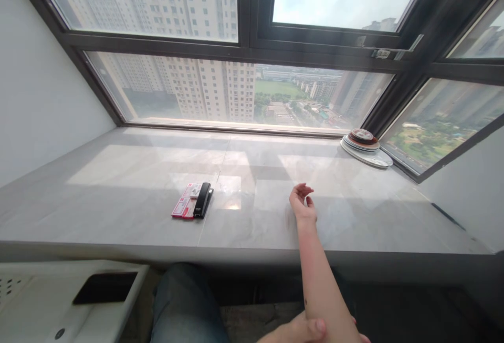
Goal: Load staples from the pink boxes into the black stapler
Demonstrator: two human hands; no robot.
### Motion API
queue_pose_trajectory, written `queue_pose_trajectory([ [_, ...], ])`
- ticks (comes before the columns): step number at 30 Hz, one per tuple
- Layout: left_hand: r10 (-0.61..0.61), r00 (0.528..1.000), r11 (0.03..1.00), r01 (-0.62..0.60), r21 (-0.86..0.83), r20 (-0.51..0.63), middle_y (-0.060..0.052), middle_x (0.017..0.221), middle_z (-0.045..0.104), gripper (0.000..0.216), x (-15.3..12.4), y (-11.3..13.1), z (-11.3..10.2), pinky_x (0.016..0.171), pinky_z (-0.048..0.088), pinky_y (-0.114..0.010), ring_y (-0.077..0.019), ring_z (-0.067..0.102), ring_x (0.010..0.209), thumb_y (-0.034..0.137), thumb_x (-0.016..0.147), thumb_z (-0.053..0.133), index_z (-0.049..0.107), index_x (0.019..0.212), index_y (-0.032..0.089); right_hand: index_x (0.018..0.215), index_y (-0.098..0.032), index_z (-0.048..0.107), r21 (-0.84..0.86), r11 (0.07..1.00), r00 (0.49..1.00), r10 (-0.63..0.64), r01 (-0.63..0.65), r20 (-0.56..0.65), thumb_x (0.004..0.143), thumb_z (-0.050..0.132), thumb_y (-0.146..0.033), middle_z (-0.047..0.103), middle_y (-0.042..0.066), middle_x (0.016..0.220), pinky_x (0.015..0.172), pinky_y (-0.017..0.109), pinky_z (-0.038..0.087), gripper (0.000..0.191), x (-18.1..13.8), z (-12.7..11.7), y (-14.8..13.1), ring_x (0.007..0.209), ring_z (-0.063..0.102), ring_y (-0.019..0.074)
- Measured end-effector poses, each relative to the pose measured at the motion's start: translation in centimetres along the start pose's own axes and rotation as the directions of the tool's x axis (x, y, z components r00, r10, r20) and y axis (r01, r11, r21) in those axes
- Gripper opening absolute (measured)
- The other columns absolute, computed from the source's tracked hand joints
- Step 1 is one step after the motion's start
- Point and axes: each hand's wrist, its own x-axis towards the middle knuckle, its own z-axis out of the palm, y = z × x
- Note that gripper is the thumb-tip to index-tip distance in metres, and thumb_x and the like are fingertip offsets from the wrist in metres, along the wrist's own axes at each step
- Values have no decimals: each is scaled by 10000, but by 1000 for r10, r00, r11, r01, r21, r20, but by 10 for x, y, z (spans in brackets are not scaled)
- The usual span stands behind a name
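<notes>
My right hand (302, 202) rests palm up over the grey sill (129, 190), holding nothing. Its fingers are loosely curled and the thumb stands apart from them. At the bottom edge my left hand (301, 328) is wrapped around my right forearm (325, 285), thumb on top, with part of the hand cut off by the frame. To the left on the sill lies a black stapler (202, 200), apart from both hands. Flat pink, red and white packets (184, 205) lie against its left side, with a small white box (196, 191) among them.
A stack of round plates or discs (364, 146) sits in the back right corner by the window frame (252, 49). White walls close both ends of the sill. Below its front edge are a white plastic piece (43, 301) and a knee in jeans (183, 301).
</notes>
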Motion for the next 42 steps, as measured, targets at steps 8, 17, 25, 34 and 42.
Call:
queue_pose_trajectory([
  [8,139,915,983,-174,-60,-378,-178,1130,693,753,25,-1,-3,1014,448,-497,-352,669,1068,320,604,909,618,1263,100,1171,-255,658,310,938,988,151,-153,30,840,328,-215,655,4,725,627,394,647,469,-6,-2,8,645,698,183],
  [17,332,859,942,-286,173,-390,-175,1107,692,756,32,-5,2,881,514,-398,-321,679,1008,522,634,899,630,1202,104,1141,-242,683,451,843,956,261,-293,134,818,407,-240,685,36,827,693,456,656,426,-12,10,3,833,707,224],
  [25,167,842,965,-246,-89,-513,-167,1036,718,820,40,29,-8,787,550,-367,-242,698,832,820,854,461,671,1157,88,1076,-231,657,426,835,937,322,-347,133,806,379,-211,673,34,811,687,431,650,388,-16,-8,20,770,681,208],
  [34,375,873,921,-314,231,-311,-177,1293,638,745,9,8,-19,987,491,-422,-297,643,1140,614,871,662,509,1448,168,1082,-248,614,251,930,958,228,-268,176,803,367,-190,678,16,813,684,349,640,377,-16,-28,-2,743,682,171],
  [42,468,870,248,38,968,-154,-72,1132,726,329,-53,103,-26,966,514,-356,-219,677,1048,282,1003,449,716,1193,256,1055,-200,627,-918,275,948,58,285,312,877,506,-401,692,54,934,888,407,566,295,-8,-38,-1,938,675,200],
])
